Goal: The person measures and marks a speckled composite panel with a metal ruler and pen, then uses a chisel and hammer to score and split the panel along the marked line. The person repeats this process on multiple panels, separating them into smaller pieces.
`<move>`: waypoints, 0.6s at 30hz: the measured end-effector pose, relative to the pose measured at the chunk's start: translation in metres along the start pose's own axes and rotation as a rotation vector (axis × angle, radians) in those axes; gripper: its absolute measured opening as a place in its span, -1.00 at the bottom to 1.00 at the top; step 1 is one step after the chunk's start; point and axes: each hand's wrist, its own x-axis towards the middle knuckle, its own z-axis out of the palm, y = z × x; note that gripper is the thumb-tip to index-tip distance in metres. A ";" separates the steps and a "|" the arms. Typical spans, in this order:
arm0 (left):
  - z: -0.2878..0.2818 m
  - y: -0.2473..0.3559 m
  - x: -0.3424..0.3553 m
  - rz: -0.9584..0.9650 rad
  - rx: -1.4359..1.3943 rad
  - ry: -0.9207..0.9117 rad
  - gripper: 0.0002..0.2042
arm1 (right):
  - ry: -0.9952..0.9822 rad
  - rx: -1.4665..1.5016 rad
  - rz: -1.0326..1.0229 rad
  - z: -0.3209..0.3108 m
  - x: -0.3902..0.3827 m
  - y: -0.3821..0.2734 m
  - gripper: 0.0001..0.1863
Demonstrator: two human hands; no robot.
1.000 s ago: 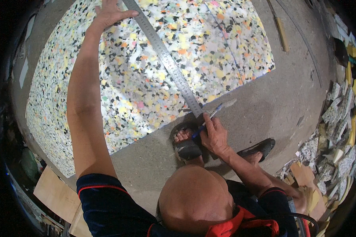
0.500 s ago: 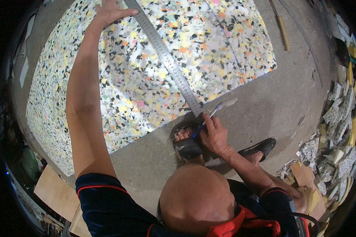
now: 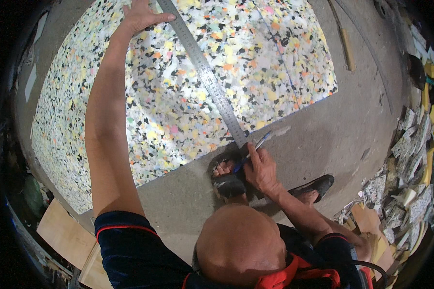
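A long steel ruler point(image 3: 205, 72) lies slantwise across a speckled multicoloured foam sheet point(image 3: 178, 113), its near end just past the sheet's edge. My left hand point(image 3: 142, 18) rests on the sheet at the top of the view, thumb stretched out onto the ruler; the other fingers are partly cut off by the frame. At the ruler's near end, my right hand point(image 3: 262, 171) has a blue-and-clear pen point(image 3: 261, 141) in its closed fingers. Its index fingertip is at the ruler's end. A thin blue line point(image 3: 285, 65) runs over the sheet to the right of the ruler.
My sandalled feet point(image 3: 229, 184) stand on the concrete floor point(image 3: 345, 137) by the sheet's near edge. A wooden-handled tool point(image 3: 346, 50) lies right of the sheet. Foam scraps point(image 3: 410, 144) are heaped at the far right, and plywood pieces point(image 3: 65, 236) lie at the lower left.
The view has shifted slightly, so the sheet and tool sit a little lower in it. Both hands and the ruler keep nearly the same places on the sheet.
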 end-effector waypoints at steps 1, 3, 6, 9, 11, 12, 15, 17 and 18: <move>0.000 -0.002 0.000 0.016 -0.005 0.004 0.39 | -0.001 0.009 -0.002 -0.001 0.000 -0.001 -0.23; 0.001 -0.004 0.000 0.050 -0.016 0.012 0.39 | 0.002 0.000 0.001 0.000 0.000 -0.001 -0.23; 0.002 -0.003 0.000 0.054 -0.019 0.020 0.39 | 0.005 0.012 0.029 0.002 0.001 -0.001 -0.23; 0.007 -0.012 0.003 0.080 0.008 0.063 0.38 | -0.001 0.003 0.041 0.000 0.002 -0.004 -0.24; 0.008 -0.014 0.004 0.089 0.013 0.077 0.38 | 0.008 -0.010 0.027 -0.001 0.002 -0.003 -0.25; 0.007 -0.012 0.005 0.095 0.014 0.085 0.38 | 0.020 -0.014 0.013 0.000 0.002 -0.001 -0.25; 0.011 -0.004 0.004 0.046 0.006 0.041 0.37 | 0.003 0.005 0.040 0.000 -0.002 0.000 -0.24; 0.011 -0.010 0.007 0.097 -0.014 0.064 0.37 | -0.004 0.023 0.037 0.001 -0.004 0.000 -0.24; 0.010 -0.015 0.008 0.122 -0.022 0.081 0.37 | 0.003 0.030 0.012 0.001 -0.004 0.002 -0.25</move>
